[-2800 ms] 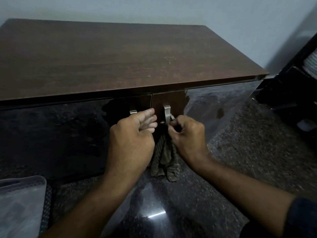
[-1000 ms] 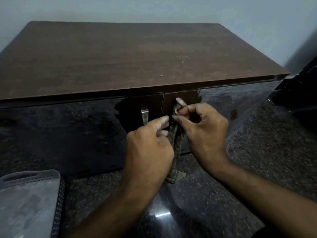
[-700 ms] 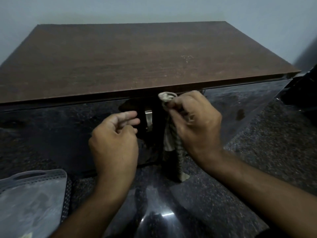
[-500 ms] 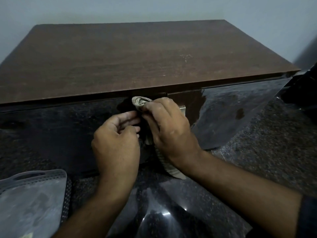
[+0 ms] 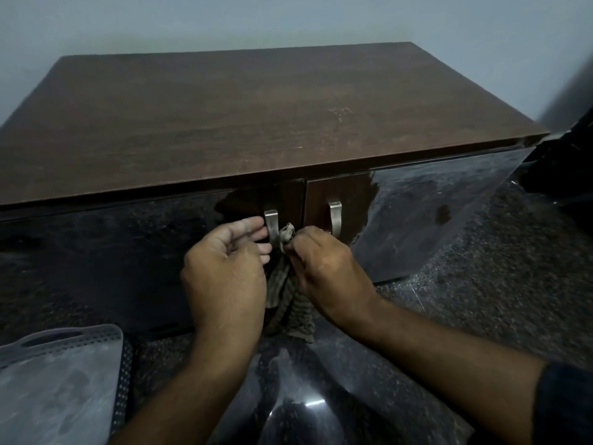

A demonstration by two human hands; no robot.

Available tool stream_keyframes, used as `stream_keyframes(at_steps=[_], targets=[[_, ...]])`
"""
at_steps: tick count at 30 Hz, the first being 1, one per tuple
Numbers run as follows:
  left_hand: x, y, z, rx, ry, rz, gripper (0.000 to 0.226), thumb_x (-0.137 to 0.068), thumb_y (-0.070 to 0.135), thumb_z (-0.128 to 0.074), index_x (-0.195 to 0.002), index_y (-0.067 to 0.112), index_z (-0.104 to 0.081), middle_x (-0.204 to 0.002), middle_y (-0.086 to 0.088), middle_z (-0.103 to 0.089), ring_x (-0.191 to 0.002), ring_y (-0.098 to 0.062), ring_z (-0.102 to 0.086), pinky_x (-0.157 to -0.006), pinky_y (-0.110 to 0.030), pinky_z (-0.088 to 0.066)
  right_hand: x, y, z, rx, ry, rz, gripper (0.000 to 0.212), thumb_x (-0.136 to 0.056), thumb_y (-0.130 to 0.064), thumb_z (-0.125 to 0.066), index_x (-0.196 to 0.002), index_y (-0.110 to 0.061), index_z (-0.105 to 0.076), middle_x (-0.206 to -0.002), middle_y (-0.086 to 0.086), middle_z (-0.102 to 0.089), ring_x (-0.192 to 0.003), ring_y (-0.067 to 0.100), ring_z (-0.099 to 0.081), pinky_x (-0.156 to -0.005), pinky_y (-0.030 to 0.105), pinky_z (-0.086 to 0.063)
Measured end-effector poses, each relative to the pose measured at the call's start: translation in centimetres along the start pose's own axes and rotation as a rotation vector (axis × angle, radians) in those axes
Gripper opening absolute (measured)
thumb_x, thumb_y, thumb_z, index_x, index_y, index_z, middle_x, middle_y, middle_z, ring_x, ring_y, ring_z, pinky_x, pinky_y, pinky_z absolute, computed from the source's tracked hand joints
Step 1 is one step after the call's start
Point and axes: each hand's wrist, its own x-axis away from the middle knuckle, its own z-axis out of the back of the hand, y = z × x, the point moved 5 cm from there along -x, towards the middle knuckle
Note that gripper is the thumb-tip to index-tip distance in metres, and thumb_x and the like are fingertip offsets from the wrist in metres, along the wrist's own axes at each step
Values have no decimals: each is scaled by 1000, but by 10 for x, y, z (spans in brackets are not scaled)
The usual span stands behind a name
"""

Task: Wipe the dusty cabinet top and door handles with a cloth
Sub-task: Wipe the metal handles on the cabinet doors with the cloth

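Observation:
A low cabinet with a dark brown wooden top and two glossy dark doors fills the view. Two metal handles sit at the doors' meeting edge: the left handle and the right handle. My right hand pinches a striped brownish cloth against the lower part of the left handle; the cloth hangs down between my hands. My left hand is just left of that handle, fingers half curled and touching its side, holding nothing that I can see.
A grey perforated plastic basket stands on the floor at the lower left. Speckled dark stone floor lies in front and to the right. A dark object stands beside the cabinet's right end. A pale wall is behind.
My right hand with the cloth moved from the right door's handle over to the left handle, then slid down it. The right handle is now uncovered. My left hand stayed beside the left handle.

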Motion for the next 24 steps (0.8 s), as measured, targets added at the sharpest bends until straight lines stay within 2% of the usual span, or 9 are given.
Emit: stream_keyframes(at_steps=[2, 7, 9, 13, 17, 20, 22, 23, 24], targets=[[-5, -4, 3, 11, -1, 50, 38, -91, -7, -47, -94, 20, -74, -86, 1, -77, -77, -13, -74, -71, -30, -58, -4, -2, 6, -27, 38, 1, 9, -84, 10, -68, -84, 1, -65, -84, 13, -62, -74, 26, -60, -63, 42, -53], [-18, -19, 4, 20, -100, 213, 36, -91, -4, -44, -86, 17, -73, -84, -4, -77, -77, -18, -76, -67, -31, -57, -20, -15, 42, -110, 340, -18, 5, -86, 6, -71, -90, 3, -73, -90, 13, -70, -81, 20, -67, -74, 26, -54], [-19, -19, 5, 7, -111, 217, 37, -91, -5, -43, -87, 16, -73, -85, -5, -77, -79, -17, -76, -69, -30, -58, -16, -14, 35, -103, 331, -64, 6, -85, 6, -72, -89, 2, -72, -89, 12, -70, -82, 18, -66, -77, 21, -53], [-17, -14, 2, 3, -140, 205, 37, -92, -5, -43, -87, 15, -73, -87, -5, -77, -80, -15, -76, -71, -29, -60, -7, -7, 12, -124, 174, -219, 10, -81, 6, -73, -83, -3, -70, -81, 6, -70, -76, 8, -62, -72, 7, -45], [-20, -14, 7, -365, -192, 95, 31, -87, 7, -52, -75, 26, -73, -73, 6, -75, -74, -15, -72, -70, -36, -60, -14, -7, 32, -237, 207, -336, 11, -76, 2, -77, -80, -9, -77, -79, -1, -73, -76, 5, -65, -67, 7, -48], [-17, -29, 7, -595, -419, 247, 9, -70, 31, -65, -76, 25, -68, -67, 3, -75, -69, -23, -72, -73, -46, -62, -17, -14, 55, -374, 260, -478, 12, -76, -5, -79, -78, -16, -77, -75, -8, -73, -71, 3, -67, -64, 13, -51], [-14, -39, 7, -777, -575, 312, 50, -45, 49, -70, -88, 25, -65, -82, -1, -76, -78, -25, -73, -78, -47, -61, -22, -21, 69, -542, 299, -533, 15, -75, -1, -79, -78, -15, -76, -72, -3, -74, -67, 3, -68, -63, 22, -55], [-13, -43, 5, -856, -617, 303, 56, -46, 50, -74, -96, 27, -64, -92, 1, -75, -85, -24, -72, -81, -43, -60, -25, -26, 76, -655, 319, -536, 16, -75, 3, -80, -78, -12, -76, -72, 1, -75, -67, 8, -68, -63, 26, -57], [-9, -42, 3, -910, -652, 268, 50, -56, 46, -79, -101, 32, -63, -98, 3, -74, -89, -22, -71, -84, -39, -59, -29, -31, 83, -786, 335, -534, 17, -75, 7, -79, -77, -9, -74, -73, 4, -75, -66, 13, -68, -63, 28, -58]])
